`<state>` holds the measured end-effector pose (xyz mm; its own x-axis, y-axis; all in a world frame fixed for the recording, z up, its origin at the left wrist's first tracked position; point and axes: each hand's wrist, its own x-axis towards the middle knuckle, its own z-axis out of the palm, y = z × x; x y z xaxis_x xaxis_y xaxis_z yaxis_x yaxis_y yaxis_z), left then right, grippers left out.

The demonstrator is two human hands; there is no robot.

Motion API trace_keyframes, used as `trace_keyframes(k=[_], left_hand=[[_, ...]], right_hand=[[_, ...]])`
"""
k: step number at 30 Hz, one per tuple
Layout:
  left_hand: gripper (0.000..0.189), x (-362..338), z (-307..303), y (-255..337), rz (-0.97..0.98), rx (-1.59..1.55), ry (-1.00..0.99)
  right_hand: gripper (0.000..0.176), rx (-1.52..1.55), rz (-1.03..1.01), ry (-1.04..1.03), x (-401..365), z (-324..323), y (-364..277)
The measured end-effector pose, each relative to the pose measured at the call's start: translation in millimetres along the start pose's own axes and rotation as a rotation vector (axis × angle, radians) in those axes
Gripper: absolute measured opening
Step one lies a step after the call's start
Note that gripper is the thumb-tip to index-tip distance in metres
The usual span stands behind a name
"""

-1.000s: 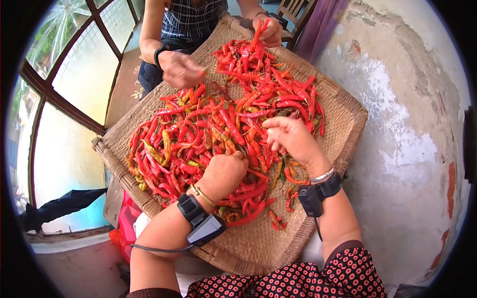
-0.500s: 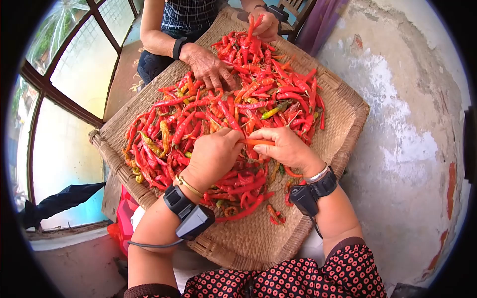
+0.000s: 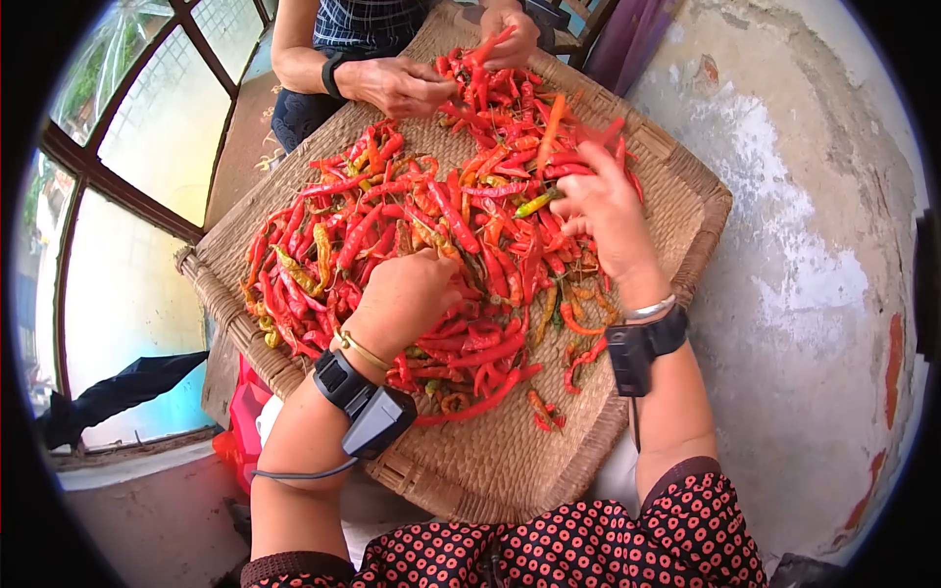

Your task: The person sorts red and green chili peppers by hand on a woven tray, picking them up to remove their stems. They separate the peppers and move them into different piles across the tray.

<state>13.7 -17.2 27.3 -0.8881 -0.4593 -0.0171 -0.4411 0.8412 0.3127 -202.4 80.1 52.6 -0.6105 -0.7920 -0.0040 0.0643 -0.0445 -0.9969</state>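
Red chili peppers (image 3: 363, 235), with some orange, yellow and green ones among them, lie heaped on a woven tray (image 3: 470, 470). My left hand (image 3: 402, 299) is curled closed low over the middle of the heap, its fingertips hidden, so what it holds cannot be made out. My right hand (image 3: 608, 216) is over the right side of the heap with its fingers apart. Just beyond those fingers is a long orange chili pepper (image 3: 551, 135), apart from the hand. A yellow-green chili pepper (image 3: 535, 204) lies beside my right fingertips.
Across the tray, another person's hand (image 3: 402, 86) is pinched over the heap, and their other hand (image 3: 510, 37) is at a red chili. A stained wall (image 3: 784, 245) stands to the right. Framed windows (image 3: 137, 294) and a black cloth-like thing (image 3: 127, 397) are at left.
My right hand has moved away and to the right, letting go of the orange chili. My left hand has come slightly nearer to me. The other person's hand has lifted off the heap.
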Motion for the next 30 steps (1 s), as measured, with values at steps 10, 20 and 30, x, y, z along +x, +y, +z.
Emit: trace_keyframes(k=[10, 20, 30], left_hand=[[0.022, 1, 6, 0, 0.049, 0.052, -0.11], [0.02, 3, -6, 7, -0.001, 0.025, -0.041], [0.032, 10, -1, 12, -0.203, -1.25, 0.085]], right_hand=[[0.03, -1.367, -0.523, -0.394, -21, 18, 40], [0.027, -0.694, -0.317, -0.399, -11, 9, 20], [0.014, 0.091, 0.254, -0.401, -24, 10, 3]])
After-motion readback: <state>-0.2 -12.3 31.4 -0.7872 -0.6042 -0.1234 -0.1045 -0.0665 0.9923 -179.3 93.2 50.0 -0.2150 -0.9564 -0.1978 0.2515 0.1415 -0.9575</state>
